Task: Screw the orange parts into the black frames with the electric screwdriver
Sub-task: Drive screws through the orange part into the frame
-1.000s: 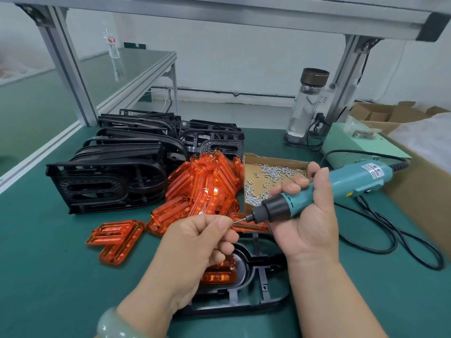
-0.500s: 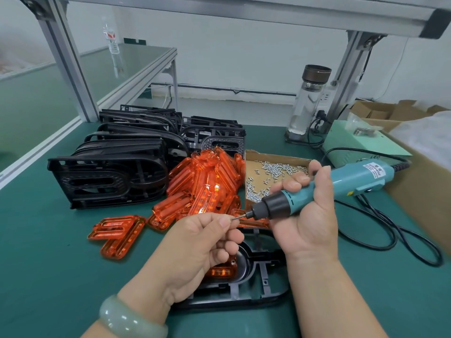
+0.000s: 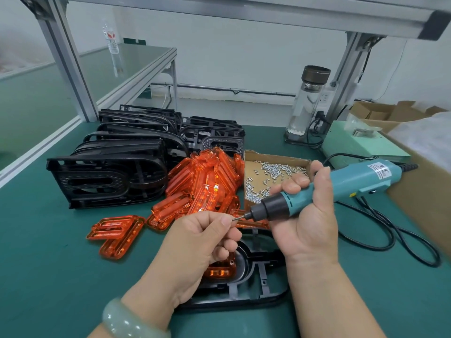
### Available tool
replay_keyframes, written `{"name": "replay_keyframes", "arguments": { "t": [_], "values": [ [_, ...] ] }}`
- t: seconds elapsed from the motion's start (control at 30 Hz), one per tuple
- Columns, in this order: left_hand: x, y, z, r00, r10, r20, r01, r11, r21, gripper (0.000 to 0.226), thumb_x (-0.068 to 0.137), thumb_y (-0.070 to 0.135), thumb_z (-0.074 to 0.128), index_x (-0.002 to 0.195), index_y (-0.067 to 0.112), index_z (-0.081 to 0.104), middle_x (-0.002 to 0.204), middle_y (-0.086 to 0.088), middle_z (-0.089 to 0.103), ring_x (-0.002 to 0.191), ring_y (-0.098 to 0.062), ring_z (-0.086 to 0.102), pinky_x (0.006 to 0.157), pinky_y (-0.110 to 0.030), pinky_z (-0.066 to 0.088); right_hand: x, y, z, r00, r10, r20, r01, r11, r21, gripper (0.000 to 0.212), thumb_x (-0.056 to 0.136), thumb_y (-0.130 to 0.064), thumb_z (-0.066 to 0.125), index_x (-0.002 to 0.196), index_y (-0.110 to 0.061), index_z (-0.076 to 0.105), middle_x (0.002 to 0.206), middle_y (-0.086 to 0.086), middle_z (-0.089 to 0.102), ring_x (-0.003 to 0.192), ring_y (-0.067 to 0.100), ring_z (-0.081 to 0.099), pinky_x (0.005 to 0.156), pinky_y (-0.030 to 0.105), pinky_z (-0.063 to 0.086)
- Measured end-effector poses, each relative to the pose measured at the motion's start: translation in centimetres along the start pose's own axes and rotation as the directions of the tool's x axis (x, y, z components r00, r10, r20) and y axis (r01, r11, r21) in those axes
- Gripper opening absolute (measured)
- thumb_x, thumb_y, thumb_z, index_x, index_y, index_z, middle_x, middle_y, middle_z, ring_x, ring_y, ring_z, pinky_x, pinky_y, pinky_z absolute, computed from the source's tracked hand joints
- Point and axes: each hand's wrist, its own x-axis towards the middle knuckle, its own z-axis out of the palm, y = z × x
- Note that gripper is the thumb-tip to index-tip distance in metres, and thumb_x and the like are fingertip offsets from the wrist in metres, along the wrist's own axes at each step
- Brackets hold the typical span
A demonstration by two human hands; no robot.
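My right hand (image 3: 307,223) grips the teal electric screwdriver (image 3: 324,189), held level with its bit pointing left. My left hand (image 3: 202,242) has thumb and curled fingers pinched at the bit's tip; whatever small thing they hold is hidden. Below both hands a black frame (image 3: 263,284) lies flat on the green mat, with an orange part (image 3: 219,270) seated in it, mostly covered by my left hand. A heap of orange parts (image 3: 205,186) lies behind, and a single orange part (image 3: 114,235) lies to the left.
Stacked black frames (image 3: 109,176) stand at the back left. A cardboard tray of screws (image 3: 271,172) sits behind my right hand. A glass bottle (image 3: 307,103), a pale green power box (image 3: 361,147) and the tool's black cable (image 3: 390,240) are at right, beside a cardboard box (image 3: 424,191).
Both hands have stayed together at the bit's tip, drifting slightly; the view has shifted a little.
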Motion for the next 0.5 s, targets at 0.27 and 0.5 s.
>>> {"name": "replay_keyframes", "arguments": {
  "t": [0.27, 0.5],
  "values": [
    [0.1, -0.36, 0.47, 0.996, 0.07, -0.06, -0.061, 0.989, 0.136, 0.027, 0.091, 0.016, 0.056, 0.072, 0.023, 0.074, 0.066, -0.005, 0.069, 0.055, -0.009, 0.058, 0.048, -0.016, 0.046, -0.12, -0.04, 0.08, 1.0, -0.022, -0.001, 0.022, 0.999, -0.025, 0.026, 0.08, -0.047, 0.057, 0.099, -0.029, 0.053, 0.063, -0.012, 0.046, 0.05, 0.003, 0.046, 0.061, 0.022, 0.047],
    [0.05, -0.45, 0.54, 0.993, 0.086, -0.078, -0.069, 0.978, 0.196, 0.026, 0.092, 0.016, 0.056, 0.073, 0.023, 0.073, 0.065, -0.004, 0.069, 0.053, -0.008, 0.057, 0.048, -0.015, 0.046, -0.22, -0.09, 0.12, 1.0, -0.018, 0.0, 0.018, 0.999, -0.034, 0.041, 0.077, -0.056, 0.055, 0.106, -0.028, 0.053, 0.064, -0.008, 0.048, 0.052, 0.007, 0.048, 0.062, 0.024, 0.047]
  ]
}}
